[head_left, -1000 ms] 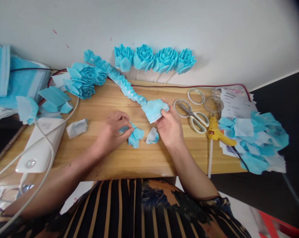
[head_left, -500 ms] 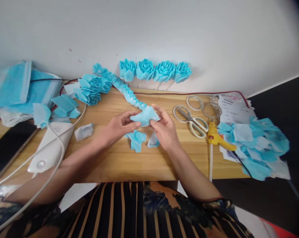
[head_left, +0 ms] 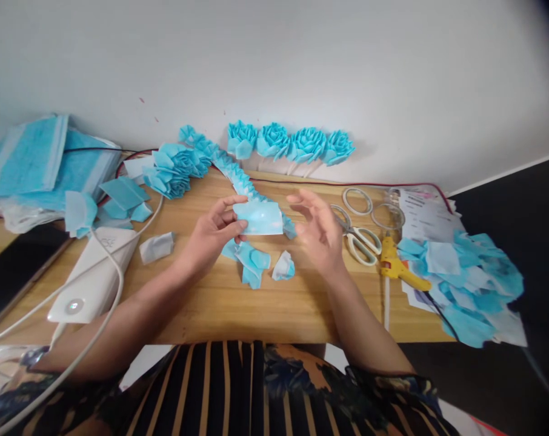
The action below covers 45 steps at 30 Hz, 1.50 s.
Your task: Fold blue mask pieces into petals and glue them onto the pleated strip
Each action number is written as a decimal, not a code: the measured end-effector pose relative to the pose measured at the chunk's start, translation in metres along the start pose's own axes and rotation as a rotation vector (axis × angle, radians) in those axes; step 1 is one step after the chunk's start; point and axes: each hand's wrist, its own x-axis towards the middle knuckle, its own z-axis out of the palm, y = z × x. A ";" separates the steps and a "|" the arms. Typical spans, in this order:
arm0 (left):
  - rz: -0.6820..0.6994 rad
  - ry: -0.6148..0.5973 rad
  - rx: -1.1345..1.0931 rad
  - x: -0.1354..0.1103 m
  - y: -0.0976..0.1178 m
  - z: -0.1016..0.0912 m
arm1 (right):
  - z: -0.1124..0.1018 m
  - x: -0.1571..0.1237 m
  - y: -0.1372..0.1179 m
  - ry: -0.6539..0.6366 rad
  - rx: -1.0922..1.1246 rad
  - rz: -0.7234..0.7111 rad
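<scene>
**Piece passes to the left hand**

Half a second ago both hands pinched the blue piece (head_left: pixel 259 218) between them; a second ago the right one held it alone. Now the right hand (head_left: pixel 317 233) has let go, and the left hand (head_left: pixel 211 233) carries the piece by itself. The handover is done, and the right hand is free.

The left hand is raised over the table (head_left: pixel 256 309), its thumb and fingers closed on the piece's left edge. The piece stands out flat to the right, in the air above the folded petals (head_left: pixel 251 260) and a small scrap (head_left: pixel 283 266).

The right hand hovers just to the right of the piece, not touching it. Its palm is turned inward and its fingers are spread, loosely curled and gripping nothing. The scissors (head_left: pixel 363 237) and glue gun (head_left: pixel 395 263) lie just beyond it.
</scene>
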 end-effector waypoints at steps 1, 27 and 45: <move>-0.011 0.005 -0.029 0.001 -0.001 -0.001 | 0.001 0.000 -0.001 -0.035 -0.119 -0.111; -0.002 -0.080 0.337 -0.006 0.001 0.007 | 0.026 -0.017 -0.002 -0.010 0.188 0.497; -0.148 0.023 0.163 -0.004 -0.011 0.005 | 0.022 -0.017 0.000 0.013 -0.595 -0.413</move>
